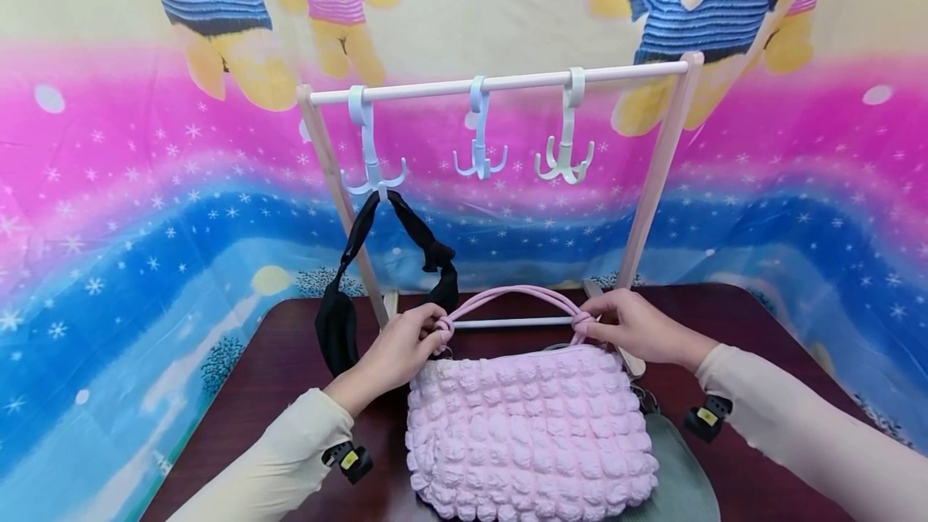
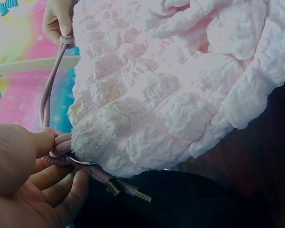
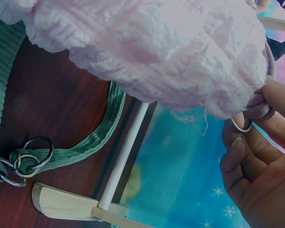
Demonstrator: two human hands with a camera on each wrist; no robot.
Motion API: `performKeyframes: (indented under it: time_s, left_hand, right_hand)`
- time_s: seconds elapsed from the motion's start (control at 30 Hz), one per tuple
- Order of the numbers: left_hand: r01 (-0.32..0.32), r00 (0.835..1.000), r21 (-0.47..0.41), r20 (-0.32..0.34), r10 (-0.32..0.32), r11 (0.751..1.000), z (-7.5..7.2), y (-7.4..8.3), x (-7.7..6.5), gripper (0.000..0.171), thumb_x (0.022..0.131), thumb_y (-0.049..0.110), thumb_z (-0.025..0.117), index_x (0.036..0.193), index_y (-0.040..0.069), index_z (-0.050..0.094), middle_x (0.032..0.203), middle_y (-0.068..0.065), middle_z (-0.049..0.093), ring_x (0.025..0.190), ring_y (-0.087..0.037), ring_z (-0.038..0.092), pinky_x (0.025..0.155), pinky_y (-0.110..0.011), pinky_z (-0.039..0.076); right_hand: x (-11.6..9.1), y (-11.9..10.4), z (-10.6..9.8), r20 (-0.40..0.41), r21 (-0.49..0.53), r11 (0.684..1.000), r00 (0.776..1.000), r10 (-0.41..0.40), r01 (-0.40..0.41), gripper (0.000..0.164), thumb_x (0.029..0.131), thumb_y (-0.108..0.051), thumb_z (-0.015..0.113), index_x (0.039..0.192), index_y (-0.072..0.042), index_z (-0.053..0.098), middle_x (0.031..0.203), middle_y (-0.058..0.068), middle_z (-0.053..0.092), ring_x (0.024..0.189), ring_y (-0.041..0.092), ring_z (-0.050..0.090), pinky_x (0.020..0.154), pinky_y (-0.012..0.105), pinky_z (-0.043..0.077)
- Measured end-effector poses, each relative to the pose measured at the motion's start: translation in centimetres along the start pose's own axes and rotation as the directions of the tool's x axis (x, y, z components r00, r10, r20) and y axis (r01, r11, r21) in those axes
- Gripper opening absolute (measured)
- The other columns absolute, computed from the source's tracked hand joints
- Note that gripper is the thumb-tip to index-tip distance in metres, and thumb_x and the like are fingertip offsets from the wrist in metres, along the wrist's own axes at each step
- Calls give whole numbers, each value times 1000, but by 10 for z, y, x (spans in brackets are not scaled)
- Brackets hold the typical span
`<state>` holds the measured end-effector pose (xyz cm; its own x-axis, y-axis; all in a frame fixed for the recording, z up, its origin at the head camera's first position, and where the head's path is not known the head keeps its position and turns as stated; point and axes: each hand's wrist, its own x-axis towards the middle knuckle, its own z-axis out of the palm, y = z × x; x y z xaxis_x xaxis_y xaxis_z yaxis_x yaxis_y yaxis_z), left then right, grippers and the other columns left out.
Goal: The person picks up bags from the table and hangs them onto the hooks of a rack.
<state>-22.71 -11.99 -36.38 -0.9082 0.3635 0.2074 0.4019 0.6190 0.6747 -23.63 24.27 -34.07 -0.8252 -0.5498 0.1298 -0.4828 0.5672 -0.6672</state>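
Left fingers (image 2: 69, 197), right fingers (image 3: 235, 159) pinching handle (image 1: 520, 290) of pink bag (image 1: 532, 433); dark reddish table (image 1: 286, 353) beneath; bear-print backdrop (image 1: 109, 176) behind.

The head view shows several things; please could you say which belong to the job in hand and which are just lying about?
Part of the job:
Left hand and right hand
Pink bag, held by its cord handle
Rack and hooks, probably

Apparently just about:
Green bag, on the table
Black fabric item, hanging from one hook
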Motion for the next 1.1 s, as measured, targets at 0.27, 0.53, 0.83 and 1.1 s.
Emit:
performKeyframes:
  time_s: [0.27,0.53,0.83,1.1]
  left_hand:
    - [-17,1000,-24,2,17,1000,-2,0,0,15,101,16,62,114,9,65,101,-4,74,86,-8,69,76,-28,54]
    - [-25,1000,-13,-10,25,1000,-5,3,-1,15,101,17,62,114,11,65,101,-3,74,87,-8,70,76,-27,54]
    - [-18,1000,-28,0,18,999,-9,6,-2,14,102,18,61,114,12,64,100,-2,74,86,-7,69,75,-26,53]
    - [-2,1000,-27,-1,2,1000,-13,11,-3,12,101,18,62,112,13,65,97,1,72,85,-6,68,75,-29,53]
  right_hand:
    - [0,-2,-2,-6,-6,1000,1000,2,-2,14,100,-26,64,99,-17,75,81,5,69,63,20,63,59,31,54]
    - [0,-3,-3,-18,-21,1000,1000,9,-9,14,100,-26,64,99,-18,75,81,2,69,62,17,62,59,28,53]
    - [-3,-3,-1,-69,-57,998,997,19,-23,12,99,-27,66,100,-22,77,86,0,71,64,13,59,60,25,50]
    - [-2,-7,-2,-72,-41,999,997,24,-27,12,99,-23,65,102,-19,77,85,-1,71,64,14,59,59,25,49]
